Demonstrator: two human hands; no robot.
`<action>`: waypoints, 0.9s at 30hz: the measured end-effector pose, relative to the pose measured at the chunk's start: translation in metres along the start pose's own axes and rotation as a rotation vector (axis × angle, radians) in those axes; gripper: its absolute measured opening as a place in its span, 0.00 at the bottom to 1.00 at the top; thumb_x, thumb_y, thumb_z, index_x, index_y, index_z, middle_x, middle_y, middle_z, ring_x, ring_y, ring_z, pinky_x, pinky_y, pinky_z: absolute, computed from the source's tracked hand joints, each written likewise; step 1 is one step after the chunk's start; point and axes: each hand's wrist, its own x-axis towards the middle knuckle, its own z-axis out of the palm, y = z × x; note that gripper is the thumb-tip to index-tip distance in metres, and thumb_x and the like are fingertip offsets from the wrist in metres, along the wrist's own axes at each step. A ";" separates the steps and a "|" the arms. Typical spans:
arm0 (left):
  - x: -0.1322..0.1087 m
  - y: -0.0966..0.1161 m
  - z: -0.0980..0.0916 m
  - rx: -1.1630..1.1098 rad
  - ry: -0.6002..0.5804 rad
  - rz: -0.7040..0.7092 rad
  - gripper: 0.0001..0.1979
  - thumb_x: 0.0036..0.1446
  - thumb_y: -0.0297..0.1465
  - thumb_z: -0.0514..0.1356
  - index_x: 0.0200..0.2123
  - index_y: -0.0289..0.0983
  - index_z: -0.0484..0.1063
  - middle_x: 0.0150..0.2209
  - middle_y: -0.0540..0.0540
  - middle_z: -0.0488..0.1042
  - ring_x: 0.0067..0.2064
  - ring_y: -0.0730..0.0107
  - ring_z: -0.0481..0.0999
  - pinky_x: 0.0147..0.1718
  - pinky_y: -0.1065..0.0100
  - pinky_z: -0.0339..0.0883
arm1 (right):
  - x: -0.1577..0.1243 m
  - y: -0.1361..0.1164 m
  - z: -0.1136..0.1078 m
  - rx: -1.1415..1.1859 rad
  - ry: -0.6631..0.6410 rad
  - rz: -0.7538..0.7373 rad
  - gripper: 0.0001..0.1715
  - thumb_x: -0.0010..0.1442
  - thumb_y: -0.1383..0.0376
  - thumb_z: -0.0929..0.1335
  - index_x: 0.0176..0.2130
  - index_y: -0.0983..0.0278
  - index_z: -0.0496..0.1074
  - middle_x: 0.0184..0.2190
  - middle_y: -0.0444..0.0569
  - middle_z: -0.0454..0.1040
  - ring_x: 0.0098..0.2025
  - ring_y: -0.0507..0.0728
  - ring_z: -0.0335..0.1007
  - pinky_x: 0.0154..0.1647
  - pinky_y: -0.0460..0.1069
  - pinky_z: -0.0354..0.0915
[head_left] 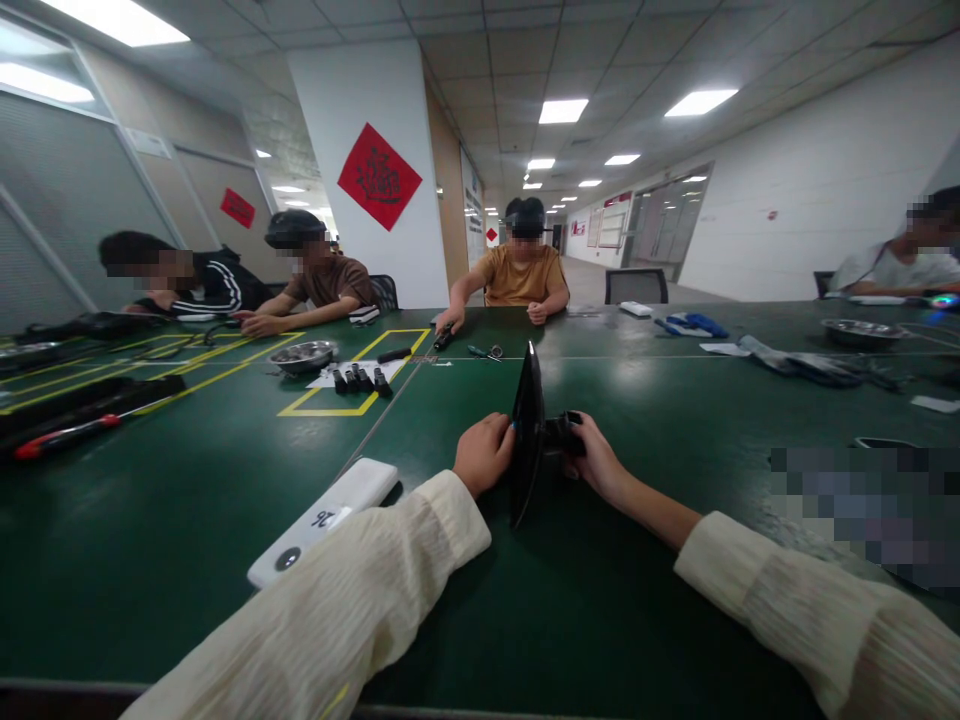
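Glossy green table, left hand, right hand gripping thin black panel (upright, edge-on)

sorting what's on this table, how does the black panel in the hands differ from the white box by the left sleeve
The black panel stands on edge, gripped between the left hand and right hand; the white box lies flat, untouched. The panel is dark and thin; the box is pale and thicker, with markings on top. Both rest on the green table.

An office-like workroom: tiled ceiling with panel lights, long green table, seated workers, screwdrivers lying about.
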 end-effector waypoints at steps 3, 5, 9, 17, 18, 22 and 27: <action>0.001 -0.003 0.000 -0.054 0.004 0.025 0.16 0.63 0.34 0.43 0.28 0.37 0.64 0.30 0.46 0.69 0.34 0.68 0.70 0.33 0.69 0.60 | -0.002 -0.003 -0.001 -0.008 -0.033 0.011 0.18 0.51 0.57 0.61 0.42 0.58 0.55 0.22 0.38 0.63 0.17 0.50 0.58 0.10 0.42 0.50; 0.001 -0.003 0.000 -0.095 -0.004 0.028 0.17 0.63 0.35 0.42 0.28 0.37 0.64 0.31 0.46 0.69 0.34 0.68 0.70 0.35 0.69 0.61 | -0.002 -0.004 -0.001 0.009 -0.050 0.017 0.19 0.51 0.56 0.61 0.42 0.57 0.55 0.22 0.38 0.63 0.16 0.49 0.58 0.10 0.41 0.50; 0.002 -0.002 -0.003 -0.157 -0.066 0.021 0.18 0.62 0.35 0.41 0.29 0.36 0.66 0.32 0.45 0.70 0.35 0.68 0.70 0.35 0.69 0.62 | -0.001 -0.002 -0.002 0.027 -0.074 -0.003 0.19 0.52 0.52 0.62 0.41 0.57 0.54 0.22 0.38 0.62 0.17 0.49 0.58 0.09 0.41 0.49; 0.002 0.001 -0.007 -0.092 -0.105 -0.059 0.20 0.62 0.35 0.42 0.28 0.36 0.70 0.30 0.43 0.73 0.34 0.66 0.72 0.32 0.70 0.60 | -0.005 -0.003 -0.002 -0.029 -0.120 -0.047 0.24 0.52 0.48 0.65 0.41 0.58 0.56 0.25 0.39 0.63 0.19 0.48 0.58 0.11 0.41 0.50; 0.002 0.002 -0.007 -0.094 -0.106 -0.059 0.21 0.62 0.34 0.42 0.27 0.36 0.70 0.31 0.42 0.74 0.34 0.65 0.73 0.32 0.69 0.60 | -0.005 -0.003 -0.003 -0.039 -0.131 -0.048 0.24 0.52 0.49 0.66 0.42 0.58 0.55 0.26 0.39 0.63 0.19 0.47 0.58 0.11 0.40 0.50; 0.001 0.002 -0.007 -0.126 -0.108 -0.069 0.21 0.61 0.34 0.42 0.27 0.35 0.71 0.31 0.41 0.75 0.34 0.64 0.73 0.33 0.69 0.61 | -0.005 -0.002 -0.004 -0.079 -0.147 -0.060 0.26 0.52 0.49 0.66 0.43 0.58 0.54 0.26 0.39 0.64 0.18 0.46 0.56 0.12 0.40 0.50; 0.002 -0.003 -0.003 -0.223 -0.121 -0.128 0.19 0.59 0.34 0.43 0.26 0.35 0.70 0.29 0.44 0.73 0.33 0.65 0.72 0.33 0.68 0.61 | -0.004 -0.001 -0.005 -0.111 -0.148 -0.072 0.26 0.53 0.48 0.65 0.44 0.58 0.54 0.23 0.37 0.62 0.16 0.46 0.55 0.12 0.41 0.50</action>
